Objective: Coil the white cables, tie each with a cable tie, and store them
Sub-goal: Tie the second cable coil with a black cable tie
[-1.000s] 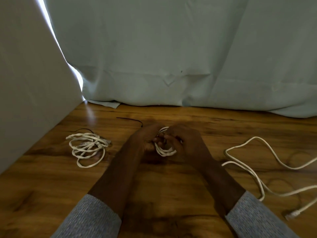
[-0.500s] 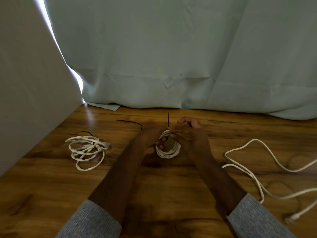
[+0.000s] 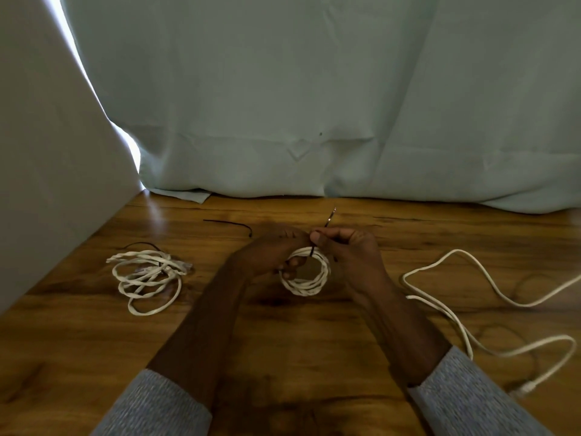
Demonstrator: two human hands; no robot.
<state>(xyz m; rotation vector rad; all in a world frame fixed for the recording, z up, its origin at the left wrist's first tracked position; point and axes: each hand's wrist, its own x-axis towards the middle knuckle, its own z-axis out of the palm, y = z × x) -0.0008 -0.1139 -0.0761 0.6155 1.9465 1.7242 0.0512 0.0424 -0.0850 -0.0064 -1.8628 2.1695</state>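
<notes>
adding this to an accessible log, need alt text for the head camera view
A person's left hand holds a small coiled white cable while the right hand pulls a black cable tie around it, above a wooden table.

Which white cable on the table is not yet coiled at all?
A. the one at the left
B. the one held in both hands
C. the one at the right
C: the cable at the right sprawls in loose open curves across the table.
</notes>
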